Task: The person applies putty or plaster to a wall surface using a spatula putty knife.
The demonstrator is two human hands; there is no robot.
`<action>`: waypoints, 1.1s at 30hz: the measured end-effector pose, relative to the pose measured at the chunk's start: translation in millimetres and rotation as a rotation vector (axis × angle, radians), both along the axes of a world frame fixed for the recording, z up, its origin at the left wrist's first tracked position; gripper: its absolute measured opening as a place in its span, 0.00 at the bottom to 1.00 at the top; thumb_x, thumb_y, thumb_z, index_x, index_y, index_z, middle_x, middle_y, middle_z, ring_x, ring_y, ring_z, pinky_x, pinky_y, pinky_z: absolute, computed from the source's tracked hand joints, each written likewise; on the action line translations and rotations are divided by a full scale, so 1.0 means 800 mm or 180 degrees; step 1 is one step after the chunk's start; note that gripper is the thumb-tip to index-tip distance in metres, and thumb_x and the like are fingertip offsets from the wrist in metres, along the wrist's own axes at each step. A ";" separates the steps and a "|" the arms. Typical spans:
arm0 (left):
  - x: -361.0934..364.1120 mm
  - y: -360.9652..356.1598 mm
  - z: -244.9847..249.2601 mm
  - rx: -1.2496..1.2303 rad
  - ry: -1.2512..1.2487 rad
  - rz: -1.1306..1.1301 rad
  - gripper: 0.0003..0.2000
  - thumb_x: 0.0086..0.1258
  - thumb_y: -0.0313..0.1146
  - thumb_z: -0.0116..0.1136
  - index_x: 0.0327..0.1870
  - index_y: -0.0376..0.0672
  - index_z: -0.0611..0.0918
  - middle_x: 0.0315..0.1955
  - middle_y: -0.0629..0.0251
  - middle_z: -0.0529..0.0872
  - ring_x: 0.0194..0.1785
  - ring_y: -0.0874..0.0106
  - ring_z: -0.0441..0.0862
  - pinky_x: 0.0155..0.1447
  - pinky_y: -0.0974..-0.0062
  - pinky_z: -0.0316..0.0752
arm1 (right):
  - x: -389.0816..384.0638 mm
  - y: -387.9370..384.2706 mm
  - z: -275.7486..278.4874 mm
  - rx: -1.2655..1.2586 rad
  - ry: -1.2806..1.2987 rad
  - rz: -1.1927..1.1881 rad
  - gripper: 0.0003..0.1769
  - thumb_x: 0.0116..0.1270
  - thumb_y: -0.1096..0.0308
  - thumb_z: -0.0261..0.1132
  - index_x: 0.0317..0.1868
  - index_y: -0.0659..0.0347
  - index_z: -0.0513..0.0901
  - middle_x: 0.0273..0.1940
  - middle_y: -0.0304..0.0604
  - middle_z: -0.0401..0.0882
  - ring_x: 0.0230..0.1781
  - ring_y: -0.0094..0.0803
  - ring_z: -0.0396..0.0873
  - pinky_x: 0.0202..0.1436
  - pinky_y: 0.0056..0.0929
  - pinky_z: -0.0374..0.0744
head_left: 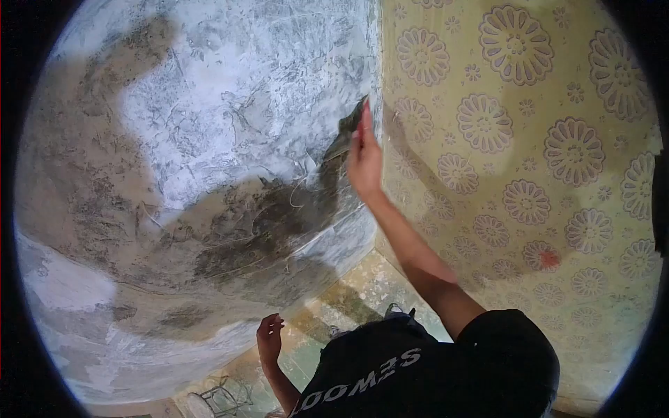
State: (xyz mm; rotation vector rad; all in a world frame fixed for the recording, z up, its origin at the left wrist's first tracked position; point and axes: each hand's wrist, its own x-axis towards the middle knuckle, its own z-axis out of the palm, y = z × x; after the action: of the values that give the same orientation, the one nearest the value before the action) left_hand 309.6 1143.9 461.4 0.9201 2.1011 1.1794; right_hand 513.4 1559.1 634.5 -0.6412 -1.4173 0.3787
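Note:
My right hand point(365, 161) is raised to the plastered wall point(230, 104) close to the corner. Its fingers are closed round a narrow red object point(361, 128), mostly hidden by the hand, and its exact shape cannot be made out. The hand is next to a dark patch point(334, 153) on the grey-white plaster. Lower down, my left hand point(270, 337) hangs free of the wall with loosely bent fingers and nothing visible in it.
Yellow wallpaper point(505, 125) with round flower patterns covers the right wall and bears a small red mark point(550, 259). Below are the stained floor point(369, 282), my shoes point(394, 308) and, at the bottom left, a wire-like frame point(226, 396).

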 end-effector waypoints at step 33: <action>-0.015 0.026 0.011 -0.0144 0.0014 -0.0364 0.12 0.77 0.34 0.59 0.54 0.36 0.83 0.41 0.58 0.90 0.43 0.69 0.88 0.47 0.72 0.81 | 0.017 -0.047 -0.110 -0.0930 0.0219 0.0132 0.33 0.76 0.81 0.46 0.80 0.64 0.54 0.79 0.58 0.56 0.80 0.46 0.57 0.79 0.36 0.59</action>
State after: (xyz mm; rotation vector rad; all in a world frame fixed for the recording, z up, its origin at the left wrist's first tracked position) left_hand 297.8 1164.8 470.5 1.0085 2.0413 1.0687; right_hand 526.7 1521.7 546.3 -0.8278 -1.3223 0.6425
